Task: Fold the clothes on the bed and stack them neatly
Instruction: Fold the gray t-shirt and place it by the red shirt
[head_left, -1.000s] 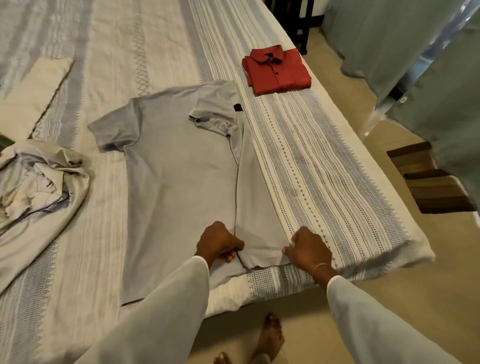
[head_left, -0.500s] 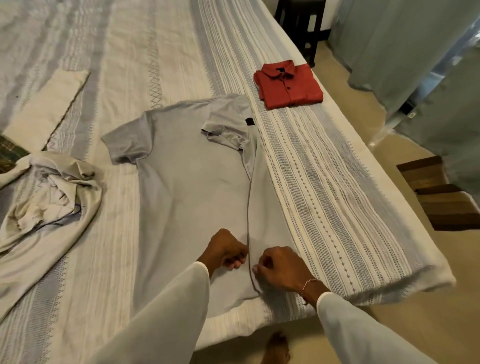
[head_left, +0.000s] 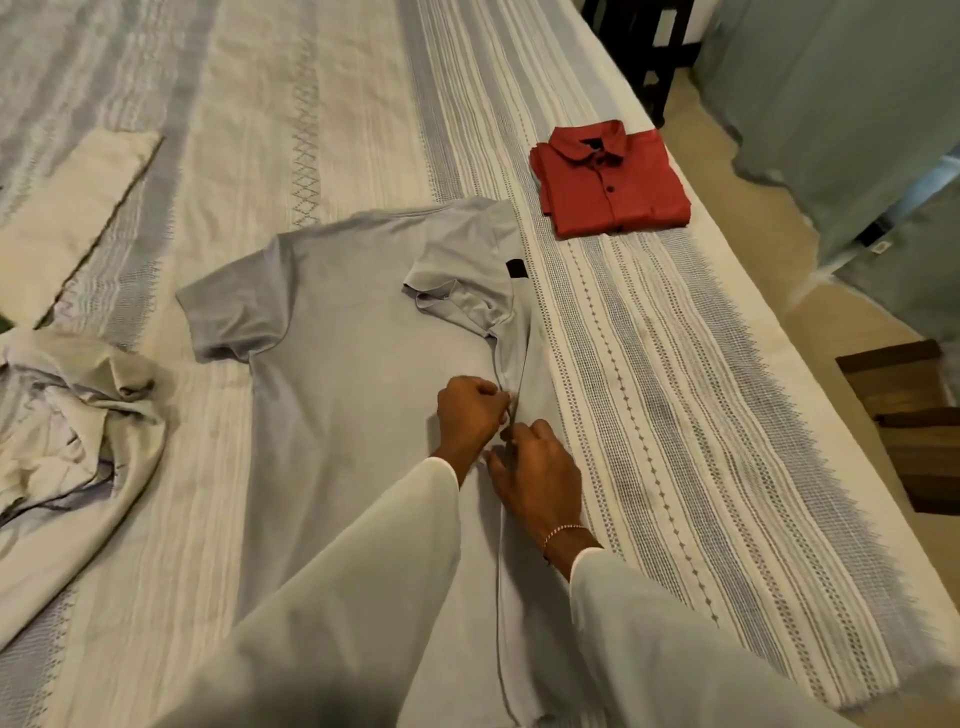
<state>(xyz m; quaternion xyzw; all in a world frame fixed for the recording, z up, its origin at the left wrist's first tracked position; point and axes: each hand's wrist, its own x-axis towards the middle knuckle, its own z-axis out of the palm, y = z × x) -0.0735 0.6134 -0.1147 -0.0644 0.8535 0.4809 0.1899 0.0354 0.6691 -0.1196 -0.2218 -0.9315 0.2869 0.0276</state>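
While the grey polo shirt (head_left: 353, 395) lay flat on the striped bedspread (head_left: 649, 395), its right side was folded inward, forming a long edge. The left hand (head_left: 470, 410) and right hand (head_left: 537, 473) both pinched that edge with curled fingers, close together. Beyond the grey shirt, near the bed's edge, sat a folded red shirt (head_left: 610, 179). Left of it lay a crumpled cream garment (head_left: 67, 431), partly cut off by the frame. White sleeves (head_left: 332, 623) covered the shirt's lower hem. A dark stool (head_left: 649, 41) stood past the red shirt, only partly visible.
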